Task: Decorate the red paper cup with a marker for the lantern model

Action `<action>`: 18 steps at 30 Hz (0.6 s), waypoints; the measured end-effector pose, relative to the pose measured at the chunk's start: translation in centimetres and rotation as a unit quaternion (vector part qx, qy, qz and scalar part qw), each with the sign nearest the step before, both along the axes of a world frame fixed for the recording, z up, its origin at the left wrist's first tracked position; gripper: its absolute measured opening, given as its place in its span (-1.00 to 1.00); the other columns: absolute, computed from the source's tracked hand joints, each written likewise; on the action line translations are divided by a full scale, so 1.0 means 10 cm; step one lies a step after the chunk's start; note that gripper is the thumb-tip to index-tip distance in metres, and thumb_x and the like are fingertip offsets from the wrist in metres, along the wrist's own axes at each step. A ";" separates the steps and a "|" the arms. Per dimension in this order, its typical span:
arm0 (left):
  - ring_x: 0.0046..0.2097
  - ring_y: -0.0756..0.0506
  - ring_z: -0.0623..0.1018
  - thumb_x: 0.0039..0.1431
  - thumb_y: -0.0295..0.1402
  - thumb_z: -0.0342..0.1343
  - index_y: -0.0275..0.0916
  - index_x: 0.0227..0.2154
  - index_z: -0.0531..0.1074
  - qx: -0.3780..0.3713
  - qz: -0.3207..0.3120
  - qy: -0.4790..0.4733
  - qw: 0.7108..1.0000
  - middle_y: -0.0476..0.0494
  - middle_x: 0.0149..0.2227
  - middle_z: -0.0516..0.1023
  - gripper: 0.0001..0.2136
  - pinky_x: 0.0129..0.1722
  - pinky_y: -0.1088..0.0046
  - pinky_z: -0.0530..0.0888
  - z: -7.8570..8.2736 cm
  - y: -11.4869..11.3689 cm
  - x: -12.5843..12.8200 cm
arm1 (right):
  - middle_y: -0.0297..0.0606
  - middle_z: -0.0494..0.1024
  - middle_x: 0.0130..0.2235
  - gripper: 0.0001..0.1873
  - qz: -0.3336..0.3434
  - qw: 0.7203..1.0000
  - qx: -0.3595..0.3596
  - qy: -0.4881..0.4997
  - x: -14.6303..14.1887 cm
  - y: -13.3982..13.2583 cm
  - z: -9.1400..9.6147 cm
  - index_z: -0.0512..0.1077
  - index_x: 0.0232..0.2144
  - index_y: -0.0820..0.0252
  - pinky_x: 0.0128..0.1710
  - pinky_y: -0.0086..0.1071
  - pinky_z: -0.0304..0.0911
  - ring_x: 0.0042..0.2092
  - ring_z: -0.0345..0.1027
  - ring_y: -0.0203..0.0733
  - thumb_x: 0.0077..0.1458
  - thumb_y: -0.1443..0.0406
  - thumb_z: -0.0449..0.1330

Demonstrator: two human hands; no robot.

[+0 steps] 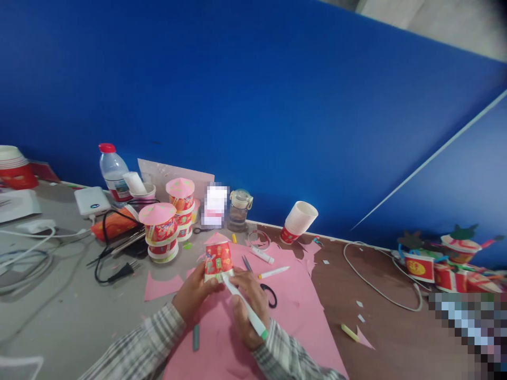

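Note:
My left hand [194, 289] is closed around the side of a red printed paper cup [218, 257], which is upside down with its white rim low. A white marker with a green end [249, 312] sits in my right hand [253, 298], its tip at the cup near the rim. Whether the tip touches the cup, I cannot tell. Beneath both hands lies a large pink paper sheet [301, 327]. On it, a dark green-grey marker cap [196, 338] lies near my left sleeve. Black-handled scissors [269, 295] are partly hidden behind my right hand.
Two cup towers with pink cone roofs [158, 224] stand left of the cup. Behind are a water jar [238, 211], a lit phone [215, 207] and stacked paper cups [299, 219]. White markers [274, 272], cables [380, 295] and a plug [121, 272] lie about. A blue partition [245, 105] rises behind.

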State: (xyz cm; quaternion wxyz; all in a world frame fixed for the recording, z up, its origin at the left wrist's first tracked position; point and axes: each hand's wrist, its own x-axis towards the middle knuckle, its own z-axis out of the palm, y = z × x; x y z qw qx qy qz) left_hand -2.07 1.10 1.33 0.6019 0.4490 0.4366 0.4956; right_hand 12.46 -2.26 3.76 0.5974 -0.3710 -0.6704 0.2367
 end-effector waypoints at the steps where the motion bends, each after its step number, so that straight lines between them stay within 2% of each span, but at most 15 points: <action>1: -0.37 -0.28 0.45 -0.38 -0.15 0.15 -0.23 -0.35 0.36 0.017 0.000 -0.014 1.000 -0.17 -0.46 0.50 -0.57 -0.42 0.19 0.40 0.00 0.00 0.00 | -0.28 0.59 -0.37 -0.74 -0.016 1.000 0.004 0.005 -0.01 0.01 -0.02 0.49 -0.28 -0.09 -0.20 -0.12 0.36 -0.22 0.46 0.03 -0.04 0.31 0.12; 4: -0.42 -0.25 0.45 -0.32 -0.20 0.15 -0.26 -0.34 0.37 0.051 0.006 -0.040 0.998 -0.21 -0.45 0.51 -0.61 -0.48 0.22 0.41 0.01 -0.01 0.01 | -0.28 0.59 -0.37 -0.74 -0.029 0.999 0.017 0.010 -0.02 0.01 -0.05 0.50 -0.30 -0.06 -0.24 -0.15 0.39 -0.21 0.47 0.03 -0.06 0.35 0.13; 8: -0.44 -0.25 0.45 -0.31 -0.21 0.15 -0.25 -0.36 0.37 0.058 0.015 -0.020 0.998 -0.20 -0.47 0.51 -0.64 -0.51 0.24 0.41 0.03 -0.01 0.01 | -0.28 0.60 -0.36 -0.68 -0.026 0.999 0.041 0.002 -0.04 0.01 -0.04 0.48 -0.26 -0.06 -0.23 -0.14 0.40 -0.23 0.48 0.01 -0.07 0.39 0.12; 18: -0.44 -0.24 0.45 -0.31 -0.23 0.15 -0.24 -0.37 0.36 0.092 0.016 0.051 0.994 -0.16 -0.48 0.49 -0.65 -0.50 0.23 0.42 0.05 0.00 -0.01 | -0.28 0.60 -0.36 -0.71 -0.034 0.999 -0.004 -0.011 -0.04 0.02 -0.07 0.51 -0.30 -0.06 -0.22 -0.14 0.41 -0.23 0.48 0.01 -0.09 0.37 0.14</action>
